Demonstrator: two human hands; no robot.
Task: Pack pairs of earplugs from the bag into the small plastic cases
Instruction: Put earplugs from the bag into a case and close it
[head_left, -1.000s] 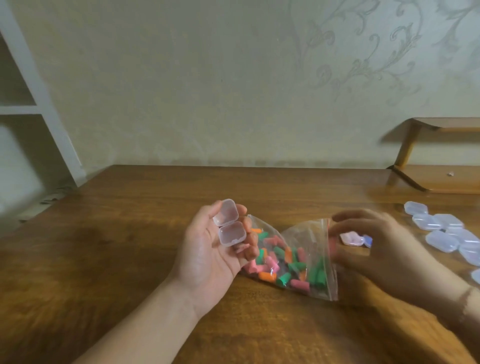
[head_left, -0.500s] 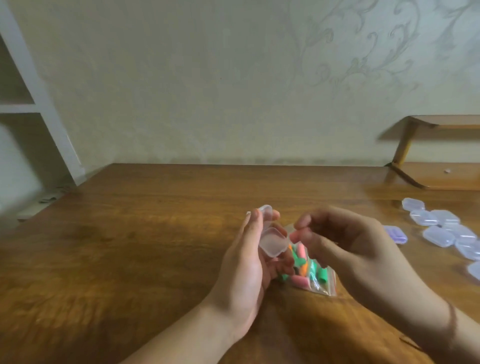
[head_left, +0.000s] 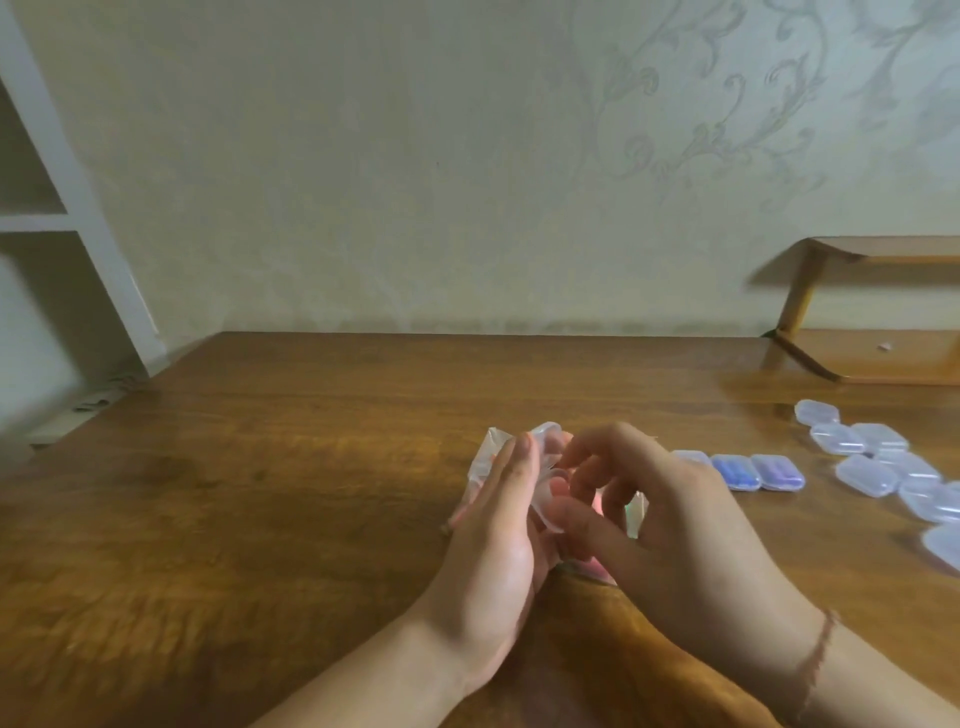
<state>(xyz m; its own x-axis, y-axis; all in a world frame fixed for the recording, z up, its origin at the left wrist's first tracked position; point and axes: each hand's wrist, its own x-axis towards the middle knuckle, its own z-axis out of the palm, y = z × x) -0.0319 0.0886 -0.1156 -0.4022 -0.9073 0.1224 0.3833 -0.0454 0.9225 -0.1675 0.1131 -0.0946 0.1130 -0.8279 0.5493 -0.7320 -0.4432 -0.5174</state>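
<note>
Both hands meet over the bag of earplugs at the middle of the surface, toward its near edge.

The small clear case (head_left: 545, 480), lid open, sits in the left hand (head_left: 493, 545), whose fingers (head_left: 519, 457) curl round it. The right hand (head_left: 670, 525) has its thumb and fingers (head_left: 592, 467) bent together at the case; whether they pinch an earplug is hidden. The bag (head_left: 485, 457) lies under both hands. Toward the right edge lie closed filled cases (head_left: 756, 472), and beyond them a cluster of empty clear cases (head_left: 878, 462). A wooden shelf (head_left: 872, 358) stands at the far right corner.
</note>
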